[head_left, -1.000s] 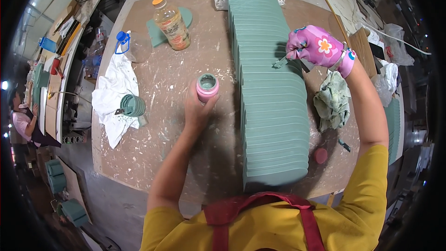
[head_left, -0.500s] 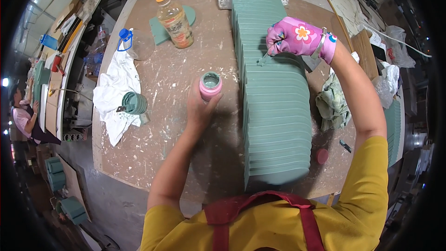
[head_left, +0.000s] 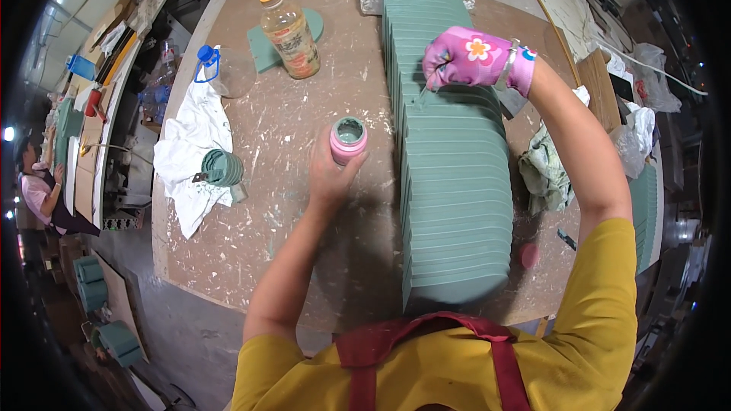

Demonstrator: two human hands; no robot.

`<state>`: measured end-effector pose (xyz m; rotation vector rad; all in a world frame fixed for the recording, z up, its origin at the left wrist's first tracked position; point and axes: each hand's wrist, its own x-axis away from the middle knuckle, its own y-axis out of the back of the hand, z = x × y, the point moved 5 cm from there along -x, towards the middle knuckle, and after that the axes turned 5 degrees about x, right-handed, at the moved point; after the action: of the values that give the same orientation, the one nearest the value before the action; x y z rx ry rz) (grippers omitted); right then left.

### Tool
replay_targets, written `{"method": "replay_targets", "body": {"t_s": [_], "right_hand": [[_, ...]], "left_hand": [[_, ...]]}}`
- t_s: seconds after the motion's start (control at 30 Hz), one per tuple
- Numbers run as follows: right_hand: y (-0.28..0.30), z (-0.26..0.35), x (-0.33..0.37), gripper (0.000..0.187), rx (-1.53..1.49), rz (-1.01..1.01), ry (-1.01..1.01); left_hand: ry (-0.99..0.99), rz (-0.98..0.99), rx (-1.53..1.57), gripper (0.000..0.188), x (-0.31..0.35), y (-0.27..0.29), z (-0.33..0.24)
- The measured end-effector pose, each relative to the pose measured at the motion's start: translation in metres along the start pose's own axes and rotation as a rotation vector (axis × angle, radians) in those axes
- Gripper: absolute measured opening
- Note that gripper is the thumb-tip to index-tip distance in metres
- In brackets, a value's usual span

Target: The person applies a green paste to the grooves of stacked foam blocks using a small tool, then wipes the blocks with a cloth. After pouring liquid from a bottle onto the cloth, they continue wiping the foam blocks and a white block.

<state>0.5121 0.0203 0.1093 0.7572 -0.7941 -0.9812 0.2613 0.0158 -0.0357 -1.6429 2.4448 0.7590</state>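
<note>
My left hand [head_left: 329,173] is bare and grips a small pink jar [head_left: 349,141] of green paste that stands on the worktable [head_left: 304,243]. To its right runs a long row of green slabs [head_left: 457,183] set on edge, from the near table edge to the far end. My right hand [head_left: 463,56] wears a pink flowered glove and pinches a thin tool whose tip touches the tops of the slabs in the far half of the row.
A plastic bottle of amber drink [head_left: 288,33] stands at the back on a green piece. A white cloth [head_left: 192,144] with a green tape roll [head_left: 223,168] lies left. A stained rag [head_left: 543,169] lies right of the slabs. Another person [head_left: 38,186] sits far left.
My right hand has moved left along the slab tops, from the row's right edge toward its middle. My left hand has stayed on the pink jar.
</note>
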Motion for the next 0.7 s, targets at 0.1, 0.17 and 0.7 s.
{"method": "replay_targets", "body": {"t_s": [0.1,0.17,0.7], "right_hand": [[0.011,-0.009,0.011,0.009,0.007,-0.034,0.06],[0.008,-0.012,0.024,0.009,-0.07,-0.026,0.065],[0.005,-0.004,0.012,0.016,-0.004,0.039,0.029]], "left_hand": [[0.023,0.0,0.007,0.06,0.002,0.0,0.003],[0.036,-0.02,-0.001,0.06,0.003,0.002,0.005],[0.064,0.006,0.041,0.059,-0.001,-0.001,0.007]]}}
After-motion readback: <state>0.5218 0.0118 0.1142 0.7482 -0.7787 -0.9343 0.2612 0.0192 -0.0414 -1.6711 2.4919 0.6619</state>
